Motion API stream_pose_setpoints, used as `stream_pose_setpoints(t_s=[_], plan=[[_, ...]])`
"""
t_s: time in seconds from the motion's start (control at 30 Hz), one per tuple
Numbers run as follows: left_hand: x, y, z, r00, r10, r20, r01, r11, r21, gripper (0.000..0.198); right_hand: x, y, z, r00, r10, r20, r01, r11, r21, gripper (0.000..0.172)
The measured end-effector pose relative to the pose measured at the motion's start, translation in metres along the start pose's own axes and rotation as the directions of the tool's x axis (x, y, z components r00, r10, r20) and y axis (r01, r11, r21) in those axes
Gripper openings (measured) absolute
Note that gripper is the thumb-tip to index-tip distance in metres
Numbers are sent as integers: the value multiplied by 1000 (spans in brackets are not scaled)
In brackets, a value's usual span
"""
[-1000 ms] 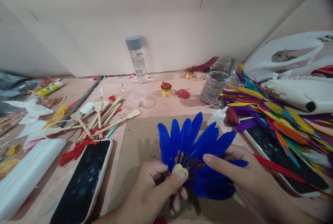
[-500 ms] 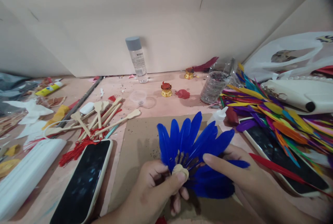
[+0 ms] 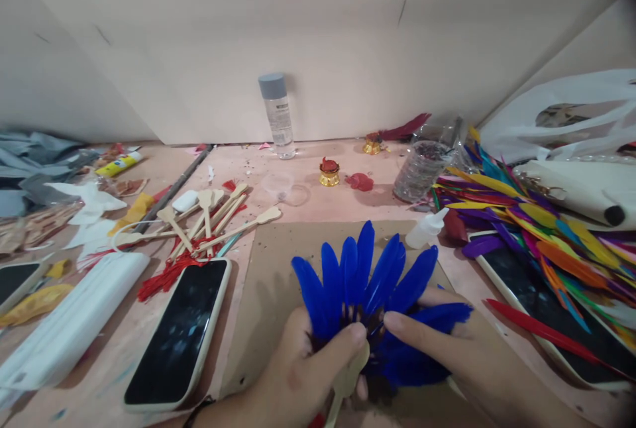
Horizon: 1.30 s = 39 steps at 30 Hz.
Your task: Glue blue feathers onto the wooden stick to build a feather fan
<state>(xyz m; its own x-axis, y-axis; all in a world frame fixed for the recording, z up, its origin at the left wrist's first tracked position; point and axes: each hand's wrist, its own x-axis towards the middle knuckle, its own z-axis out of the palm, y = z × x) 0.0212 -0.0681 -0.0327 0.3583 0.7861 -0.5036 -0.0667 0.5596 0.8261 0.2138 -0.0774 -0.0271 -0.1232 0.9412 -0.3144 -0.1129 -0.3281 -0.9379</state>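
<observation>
Blue feathers [image 3: 358, 269] spread out as a fan above a piece of cardboard [image 3: 271, 262]. Their dark quills meet at the head of a pale wooden handle [image 3: 350, 375]. My left hand [image 3: 308, 365] grips the fan there, its thumb pressed near the quill ends and the other fingers mostly hidden behind. On the right side, my right hand [image 3: 457, 348] is closed around the lower feathers, with one fingertip against the quills near my left thumb. Some of its fingers are hidden by the feathers.
Wooden handles with red tassels [image 3: 203, 216] lie left, beside a phone [image 3: 181, 335] and a white power strip [image 3: 74, 322]. Rightward are a glue bottle [image 3: 424, 230], loose coloured feathers [image 3: 551, 222] and another phone [image 3: 541, 309]. A clear bottle [image 3: 279, 120] stands by the wall.
The fan has turned in my hands, so the wooden handle now shows below my left thumb. My left thumb has moved up towards the quills. The view has shifted slightly left.
</observation>
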Motion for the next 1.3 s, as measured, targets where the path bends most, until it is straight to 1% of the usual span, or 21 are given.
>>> stream_pose_setpoints(t_s=[0.1, 0.2, 0.27, 0.37, 0.47, 0.53, 0.63, 0.73, 0.83, 1.17, 1.3], plan=[[0, 2, 6, 998, 32, -62, -35, 998, -58, 50, 3, 2, 1, 999, -42, 11, 43, 998, -56, 28], [-1, -1, 6, 990, 29, -137, -49, 989, -141, 47, 4, 3, 5, 999, -31, -13, 30, 996, -81, 29], [-1, -6, 4, 986, 32, -165, -57, 987, -153, 45, 4, 6, 7, 999, -9, -41, 6, 997, -76, 31], [1, -11, 1, 986, 62, -152, -83, 988, -132, 42, 6, 11, 9, 998, 34, -54, -37, 998, -57, 37], [3, -13, 0, 979, 86, -184, -116, 980, -160, 43, 9, 17, 11, 996, 63, -61, -66, 997, -44, 42], [4, -14, 0, 974, 105, -199, -138, 978, -158, 43, 11, 20, 14, 995, 64, -72, -65, 998, -16, 41], [6, -13, -2, 972, 130, -194, -160, 976, -146, 42, 12, 24, 21, 994, 64, -94, -57, 995, 84, 40], [7, -13, -4, 972, 132, -196, -162, 976, -145, 43, 12, 28, 26, 987, 107, -118, -81, 976, 201, 37], [8, -12, -4, 969, 132, -211, -164, 976, -143, 43, 12, 30, 29, 985, 125, -118, -92, 962, 256, 33], [11, -11, -4, 968, 116, -220, -145, 982, -118, 48, 10, 24, 31, 989, 125, -73, -102, 961, 256, 37], [11, -11, -4, 960, 98, -264, -133, 984, -119, 50, 11, 22, 33, 989, 127, -74, -105, 963, 247, 38]])
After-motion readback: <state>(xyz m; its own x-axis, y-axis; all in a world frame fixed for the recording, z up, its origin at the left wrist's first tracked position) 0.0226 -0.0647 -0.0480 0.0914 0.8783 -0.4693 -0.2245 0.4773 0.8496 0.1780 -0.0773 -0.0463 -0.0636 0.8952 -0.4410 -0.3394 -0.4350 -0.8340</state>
